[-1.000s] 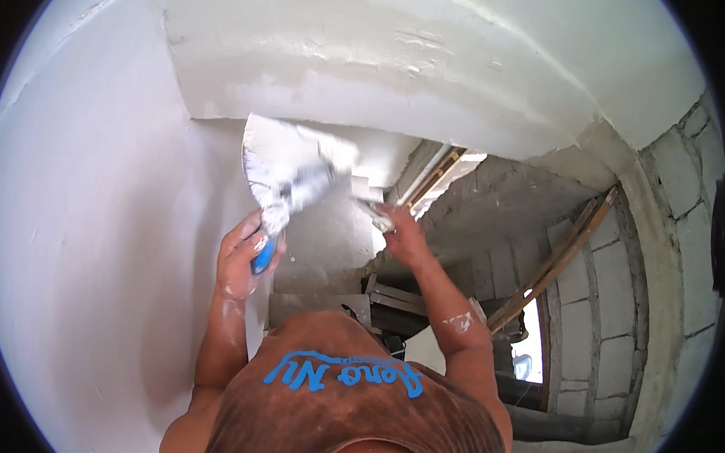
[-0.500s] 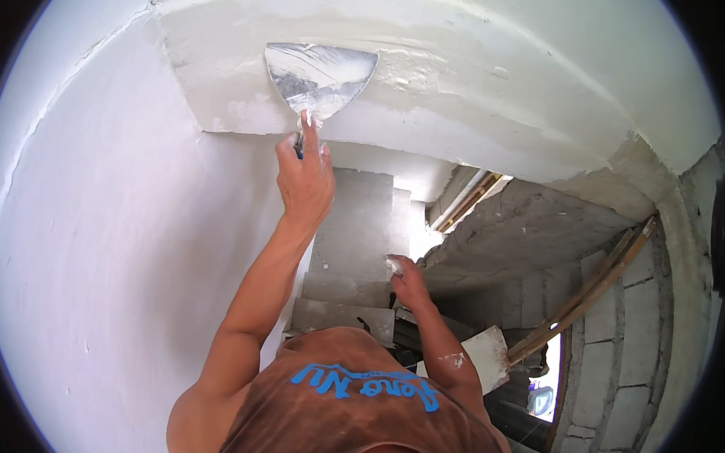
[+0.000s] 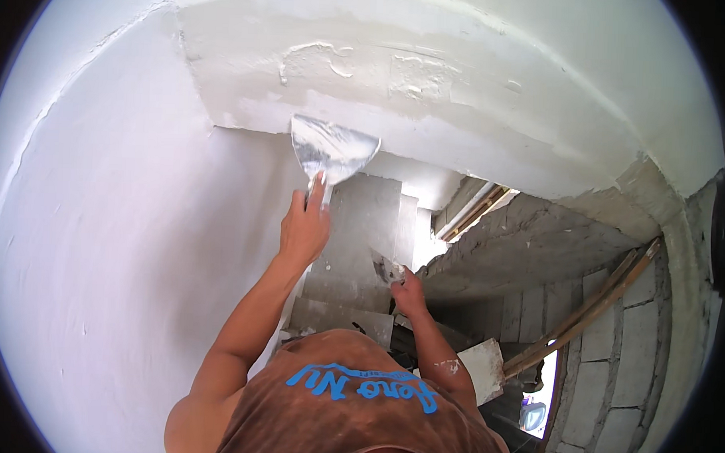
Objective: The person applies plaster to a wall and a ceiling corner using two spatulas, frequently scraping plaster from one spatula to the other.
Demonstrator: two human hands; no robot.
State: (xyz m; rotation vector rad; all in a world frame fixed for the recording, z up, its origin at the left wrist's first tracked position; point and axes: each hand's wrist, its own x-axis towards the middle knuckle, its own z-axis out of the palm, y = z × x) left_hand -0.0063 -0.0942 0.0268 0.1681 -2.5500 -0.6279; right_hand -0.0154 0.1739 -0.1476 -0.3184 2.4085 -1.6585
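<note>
My left hand (image 3: 303, 234) is closed on the handle of a wide putty knife (image 3: 334, 148), its index finger stretched along the back of the blade. White compound smears the broad metal blade, which overlaps the lower edge of a pale plastered beam (image 3: 494, 123). Raised ridges of wet compound (image 3: 316, 61) lie on the beam above it. Lower and to the right, my right hand (image 3: 409, 294) grips a smaller putty knife (image 3: 387, 267) with compound on its blade. That knife's handle is mostly hidden by my fingers.
A smooth white wall (image 3: 98, 241) rises close on my left. Below are grey concrete steps (image 3: 350, 250). To the right stand a rough concrete slab (image 3: 530, 240), a curved wooden strip (image 3: 591, 314), a block wall (image 3: 596, 386) and a pale board (image 3: 481, 370) near my right elbow.
My left hand has drawn the wide putty knife down from the beam's face to its lower edge, uncovering ridged compound. The smaller knife in my right hand has turned, showing more blade.
</note>
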